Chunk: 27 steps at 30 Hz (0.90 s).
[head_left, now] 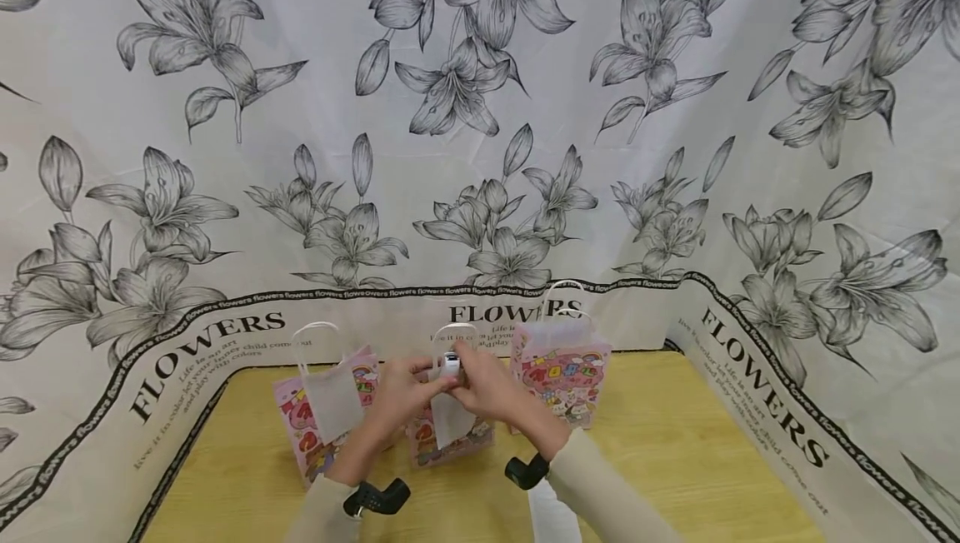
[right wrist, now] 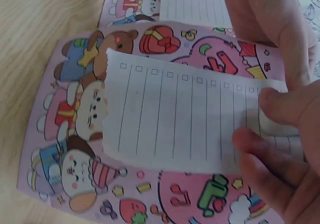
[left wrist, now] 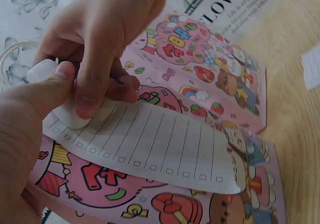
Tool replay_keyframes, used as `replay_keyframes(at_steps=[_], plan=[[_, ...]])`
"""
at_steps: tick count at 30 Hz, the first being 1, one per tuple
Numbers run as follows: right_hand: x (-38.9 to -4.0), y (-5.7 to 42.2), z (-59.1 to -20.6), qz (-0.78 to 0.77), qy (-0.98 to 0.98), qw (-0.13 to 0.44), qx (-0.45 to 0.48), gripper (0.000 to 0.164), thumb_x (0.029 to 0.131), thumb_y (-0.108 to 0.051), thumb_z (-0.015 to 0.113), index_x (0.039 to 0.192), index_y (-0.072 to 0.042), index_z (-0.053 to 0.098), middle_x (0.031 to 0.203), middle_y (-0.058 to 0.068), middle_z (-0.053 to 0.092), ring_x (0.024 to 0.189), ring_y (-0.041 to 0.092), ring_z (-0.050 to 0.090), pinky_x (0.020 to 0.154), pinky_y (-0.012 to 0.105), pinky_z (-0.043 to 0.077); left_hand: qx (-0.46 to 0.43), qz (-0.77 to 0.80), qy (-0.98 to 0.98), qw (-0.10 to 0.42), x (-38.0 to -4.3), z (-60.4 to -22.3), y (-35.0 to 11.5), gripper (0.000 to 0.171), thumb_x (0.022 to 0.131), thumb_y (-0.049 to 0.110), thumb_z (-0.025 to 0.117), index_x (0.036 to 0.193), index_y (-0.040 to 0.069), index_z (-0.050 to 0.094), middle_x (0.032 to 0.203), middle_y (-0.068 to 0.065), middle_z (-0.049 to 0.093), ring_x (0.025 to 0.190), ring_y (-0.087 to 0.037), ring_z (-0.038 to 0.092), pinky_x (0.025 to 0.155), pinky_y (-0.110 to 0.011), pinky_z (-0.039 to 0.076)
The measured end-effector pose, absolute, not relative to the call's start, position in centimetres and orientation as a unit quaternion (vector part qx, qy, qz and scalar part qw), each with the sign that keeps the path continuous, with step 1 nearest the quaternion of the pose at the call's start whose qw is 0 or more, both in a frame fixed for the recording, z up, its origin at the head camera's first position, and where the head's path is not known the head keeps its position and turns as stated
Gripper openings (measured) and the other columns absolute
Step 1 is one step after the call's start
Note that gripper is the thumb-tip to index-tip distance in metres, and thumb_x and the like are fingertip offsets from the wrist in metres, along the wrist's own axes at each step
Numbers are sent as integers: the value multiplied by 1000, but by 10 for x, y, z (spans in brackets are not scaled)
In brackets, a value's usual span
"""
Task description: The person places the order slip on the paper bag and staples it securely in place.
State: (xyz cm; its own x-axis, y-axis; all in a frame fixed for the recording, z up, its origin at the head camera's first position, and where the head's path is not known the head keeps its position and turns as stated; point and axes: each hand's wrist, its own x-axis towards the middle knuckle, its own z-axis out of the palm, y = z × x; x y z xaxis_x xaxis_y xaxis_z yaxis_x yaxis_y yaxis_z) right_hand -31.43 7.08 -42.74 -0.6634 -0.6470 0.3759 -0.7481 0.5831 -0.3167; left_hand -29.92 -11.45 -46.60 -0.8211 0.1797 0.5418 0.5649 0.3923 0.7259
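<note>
Both hands meet at the top of the middle pink cartoon gift bag [head_left: 427,450]. A lined sheet with small checkboxes [right wrist: 175,119] lies against its front, its lower edge torn. A small white rounded device, like a mini stapler [head_left: 451,363], sits over the upper ends of sheet and bag. My left hand [head_left: 401,393] pinches it, thumb [left wrist: 62,73] on its end. From the other side my right hand [head_left: 483,385] grips it, thumb [right wrist: 275,103] pressed on its body and fingers bent beside the paper. The hands partly hide the device and bag top.
Another pink bag [head_left: 288,414] with a sheet [head_left: 333,404] on its front stands at left. A third bag [head_left: 562,376] stands at right, handles up. A white paper strip [head_left: 553,514] lies near the right sleeve on the wooden table [head_left: 675,443]. Flowered cloth [head_left: 480,151] hangs behind.
</note>
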Motion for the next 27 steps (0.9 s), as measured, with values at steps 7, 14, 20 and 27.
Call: replay_keyframes(at_steps=[7, 14, 20, 27], plan=[[-317, 77, -413, 239, -877, 71, 411, 57, 92, -25, 70, 136, -4, 41, 87, 3, 61, 63, 3, 56, 54, 19, 48, -229, -517, -822, 70, -298, -447, -124, 40, 90, 25, 71, 122, 2, 65, 118, -16, 64, 100, -31, 66, 70, -30, 56], [-306, 81, -417, 210, -880, 104, 412, 57, 89, -25, 73, 137, -11, 46, 98, 2, 64, 68, 6, 59, 55, 17, 47, -249, -490, -831, 90, -296, -456, -129, 33, 92, 16, 69, 121, 1, 66, 116, -15, 66, 89, -19, 67, 67, -27, 55], [-299, 84, -413, 223, -865, 184, 411, 53, 85, -19, 78, 129, -6, 50, 105, 6, 63, 75, 11, 65, 61, 19, 50, -257, -483, -829, 119, -302, -457, -129, 21, 91, 0, 66, 112, -3, 68, 102, -15, 69, 65, -12, 62, 53, -25, 50], [-287, 93, -413, 312, -828, 235, 403, 54, 78, -13, 84, 120, -5, 52, 100, 6, 58, 71, 13, 59, 58, 23, 50, -226, -463, -848, 126, -302, -452, -125, 19, 91, 4, 67, 109, -2, 69, 102, -14, 69, 88, -21, 68, 68, -29, 55]])
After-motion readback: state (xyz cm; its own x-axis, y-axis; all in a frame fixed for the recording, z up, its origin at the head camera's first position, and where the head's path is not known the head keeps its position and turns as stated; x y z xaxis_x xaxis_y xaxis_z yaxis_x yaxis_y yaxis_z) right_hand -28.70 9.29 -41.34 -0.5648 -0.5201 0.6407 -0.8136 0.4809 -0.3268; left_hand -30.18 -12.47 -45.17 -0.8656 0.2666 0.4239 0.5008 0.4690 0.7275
